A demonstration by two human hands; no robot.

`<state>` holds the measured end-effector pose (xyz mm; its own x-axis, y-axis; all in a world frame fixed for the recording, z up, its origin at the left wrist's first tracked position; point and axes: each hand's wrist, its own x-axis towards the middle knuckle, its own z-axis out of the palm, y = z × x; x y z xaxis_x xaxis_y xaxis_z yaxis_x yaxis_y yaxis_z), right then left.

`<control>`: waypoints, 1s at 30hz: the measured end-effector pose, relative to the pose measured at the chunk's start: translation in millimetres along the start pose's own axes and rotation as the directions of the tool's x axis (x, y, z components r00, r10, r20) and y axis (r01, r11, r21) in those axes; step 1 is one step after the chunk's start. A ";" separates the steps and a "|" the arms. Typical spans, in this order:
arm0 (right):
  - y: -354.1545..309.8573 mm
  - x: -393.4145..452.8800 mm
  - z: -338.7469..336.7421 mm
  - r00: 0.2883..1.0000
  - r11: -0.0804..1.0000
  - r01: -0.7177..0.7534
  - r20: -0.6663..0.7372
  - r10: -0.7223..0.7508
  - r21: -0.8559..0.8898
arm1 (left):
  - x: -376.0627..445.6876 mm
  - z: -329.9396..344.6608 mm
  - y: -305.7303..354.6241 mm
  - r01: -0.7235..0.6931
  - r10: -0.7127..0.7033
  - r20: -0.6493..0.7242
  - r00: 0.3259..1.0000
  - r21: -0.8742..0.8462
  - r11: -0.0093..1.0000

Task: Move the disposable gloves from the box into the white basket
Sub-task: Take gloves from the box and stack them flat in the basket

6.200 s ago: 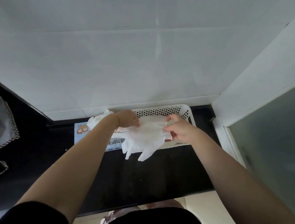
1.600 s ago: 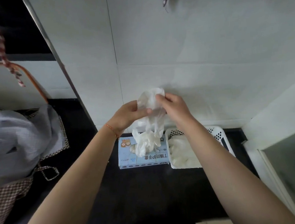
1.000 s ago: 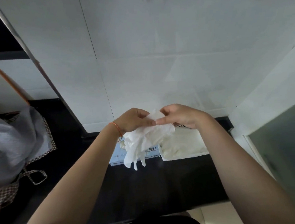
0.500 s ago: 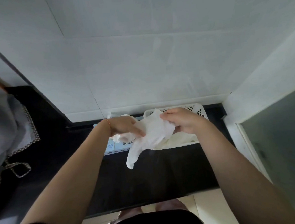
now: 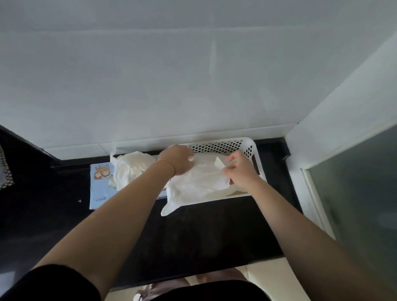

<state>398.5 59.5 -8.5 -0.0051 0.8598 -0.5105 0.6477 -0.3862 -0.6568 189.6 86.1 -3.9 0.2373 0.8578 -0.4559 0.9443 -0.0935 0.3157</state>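
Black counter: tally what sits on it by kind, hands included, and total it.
White perforated plastic basket: 1
Light blue cardboard glove box: 1
Heaps of translucent white disposable gloves: 2 (on box, in basket)
Hands: 2 (left, right)
Total: 6

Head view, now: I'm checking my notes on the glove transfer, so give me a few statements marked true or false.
1. Both hands hold a glove over the white basket. True.
2. The box is right of the basket. False: it lies left of it.
3. The basket has no gloves in it. False: gloves lie inside.
4. Gloves bulge from the box. True.
5. The left hand is idle, the right hand works alone. False: both pinch the glove.
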 end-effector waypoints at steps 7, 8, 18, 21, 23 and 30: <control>31.2 26.1 -8.8 0.992 0.973 0.128 0.004 -0.130 -0.190 | 27.1 14.8 28.6 0.077 -0.072 -0.029 0.997 0.179 0.981; 36.1 31.0 -10.1 0.992 0.969 0.127 0.009 -0.128 -0.213 | 27.9 17.6 33.1 0.076 -0.071 -0.036 0.997 0.173 0.982; 43.6 47.3 -11.6 0.990 0.921 0.143 0.051 -0.133 -0.364 | 3.7 57.0 39.3 -0.026 0.104 -0.411 0.906 0.191 0.981; 38.5 44.5 -16.1 0.983 0.890 0.182 0.073 -0.167 -0.419 | -4.9 68.8 43.9 -0.014 0.075 -0.279 0.957 0.216 0.976; 36.5 42.8 -17.8 0.978 0.859 0.208 0.097 -0.184 -0.467 | -4.8 75.3 40.8 0.041 0.012 -0.208 0.978 0.251 0.967; 29.5 40.7 -22.7 0.967 0.691 0.248 0.132 -0.217 -0.679 | 7.6 86.1 28.6 0.081 -0.059 -0.086 0.995 0.279 0.957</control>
<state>434.6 90.7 -36.0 -0.2461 0.8713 -0.4246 0.9637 0.1730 -0.2035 238.1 46.5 -70.1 0.1607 0.9021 -0.4005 0.9864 -0.1612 0.0328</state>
